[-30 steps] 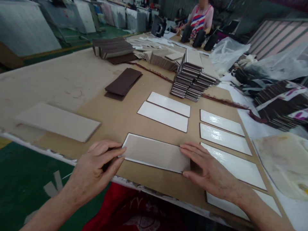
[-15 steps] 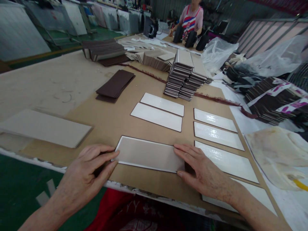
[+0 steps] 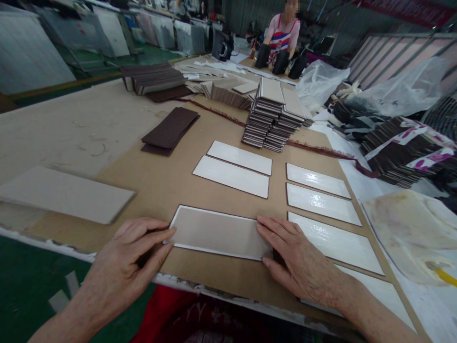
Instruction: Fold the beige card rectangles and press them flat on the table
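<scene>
In front of me a beige rectangular board (image 3: 217, 233) lies on a slightly larger piece with a white margin and thin dark edge. My left hand (image 3: 128, 257) grips its left end, with index finger and thumb at the edge. At the opposite end, my right hand (image 3: 296, 257) holds the right edge, fingertips on the far corner and thumb on the near one. The right palm hides part of that end. Just beyond lie two white dark-edged panels (image 3: 232, 176). Glossy white panels (image 3: 332, 240) form a column on the right, the nearest partly under my right forearm.
Beige boards (image 3: 64, 193) are stacked at left. Dark brown sheets (image 3: 171, 128) lie beyond, before a tall stack of dark-edged panels (image 3: 267, 116). A cloudy plastic container (image 3: 407, 228) stands at right. Across the table works another person (image 3: 282, 35).
Both hands keep their places at the board's two ends. The whole view has shifted slightly; the board itself shows no clear movement on the table.
</scene>
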Demonstrator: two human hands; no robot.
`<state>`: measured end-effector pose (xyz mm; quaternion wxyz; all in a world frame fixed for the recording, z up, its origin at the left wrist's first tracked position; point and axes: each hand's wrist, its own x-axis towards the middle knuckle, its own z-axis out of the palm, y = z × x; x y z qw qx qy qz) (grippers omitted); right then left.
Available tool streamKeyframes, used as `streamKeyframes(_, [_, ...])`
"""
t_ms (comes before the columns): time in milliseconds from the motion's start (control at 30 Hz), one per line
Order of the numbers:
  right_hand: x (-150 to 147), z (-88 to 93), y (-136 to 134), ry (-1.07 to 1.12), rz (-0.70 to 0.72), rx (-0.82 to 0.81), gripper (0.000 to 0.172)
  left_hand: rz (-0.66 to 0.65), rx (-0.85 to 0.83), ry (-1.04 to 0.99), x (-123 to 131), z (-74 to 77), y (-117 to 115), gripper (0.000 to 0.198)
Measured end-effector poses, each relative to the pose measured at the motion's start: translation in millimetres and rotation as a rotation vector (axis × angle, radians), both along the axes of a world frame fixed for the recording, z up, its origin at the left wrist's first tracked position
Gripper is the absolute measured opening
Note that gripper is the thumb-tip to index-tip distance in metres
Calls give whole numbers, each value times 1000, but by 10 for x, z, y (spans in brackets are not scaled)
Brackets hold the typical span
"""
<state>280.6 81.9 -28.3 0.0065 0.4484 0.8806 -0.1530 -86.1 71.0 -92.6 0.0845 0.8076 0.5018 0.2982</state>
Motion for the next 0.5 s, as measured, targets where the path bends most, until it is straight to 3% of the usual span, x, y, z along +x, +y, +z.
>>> streamKeyframes(500, [-35, -42, -36, -106, 36, 82, 57, -13, -11, 32, 0, -31, -1, 24])
